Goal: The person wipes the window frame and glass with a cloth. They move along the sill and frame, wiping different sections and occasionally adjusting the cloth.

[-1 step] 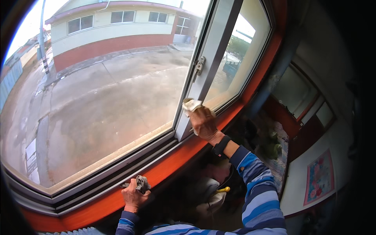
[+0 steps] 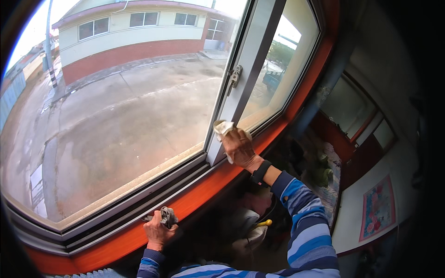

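Note:
My right hand (image 2: 240, 148) is raised against the grey upright of the window frame (image 2: 248, 69) and grips a white cloth (image 2: 221, 127), which is pressed to the lower part of that upright. A black band (image 2: 260, 172) sits on that wrist. My left hand (image 2: 157, 230) rests low on the orange sill (image 2: 194, 197), closed around a crumpled grey rag (image 2: 168, 215) beside the grey sliding track (image 2: 116, 208). Both arms wear blue striped sleeves.
A metal latch (image 2: 235, 75) sits higher on the upright. Large glass panes (image 2: 120, 116) look onto a concrete yard and a cream and red building. Below the sill lie a pale bundle with a yellow-tipped item (image 2: 264, 223), dark clutter, and a pink picture (image 2: 378, 208) at right.

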`<move>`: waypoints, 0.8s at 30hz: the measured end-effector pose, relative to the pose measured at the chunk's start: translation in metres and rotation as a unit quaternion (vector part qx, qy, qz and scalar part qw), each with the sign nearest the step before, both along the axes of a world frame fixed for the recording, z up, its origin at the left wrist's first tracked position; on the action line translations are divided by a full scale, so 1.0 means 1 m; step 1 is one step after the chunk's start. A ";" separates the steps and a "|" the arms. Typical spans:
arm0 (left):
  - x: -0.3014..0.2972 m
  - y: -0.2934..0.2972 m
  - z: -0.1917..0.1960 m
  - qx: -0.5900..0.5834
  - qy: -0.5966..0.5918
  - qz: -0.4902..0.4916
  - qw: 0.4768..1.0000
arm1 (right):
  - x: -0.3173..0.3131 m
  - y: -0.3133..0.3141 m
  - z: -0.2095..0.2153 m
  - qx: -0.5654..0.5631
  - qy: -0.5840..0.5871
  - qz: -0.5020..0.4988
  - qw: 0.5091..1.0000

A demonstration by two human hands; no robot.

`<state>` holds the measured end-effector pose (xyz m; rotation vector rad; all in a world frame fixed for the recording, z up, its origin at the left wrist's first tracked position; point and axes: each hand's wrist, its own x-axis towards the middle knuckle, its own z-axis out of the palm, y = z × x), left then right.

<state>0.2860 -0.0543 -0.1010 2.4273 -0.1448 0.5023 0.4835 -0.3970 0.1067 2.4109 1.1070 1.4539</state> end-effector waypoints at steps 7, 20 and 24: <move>-0.002 -0.001 0.006 -0.031 -0.005 -0.011 0.999 | -0.002 -0.008 0.085 -0.100 -0.016 -0.132 0.986; 0.000 -0.001 0.009 -0.009 0.012 -0.009 1.000 | 0.002 -0.011 -0.119 -0.117 0.059 -0.095 0.987; 0.001 -0.001 0.007 0.011 0.015 -0.003 1.000 | -0.017 -0.011 -0.173 -0.158 0.048 -0.058 0.985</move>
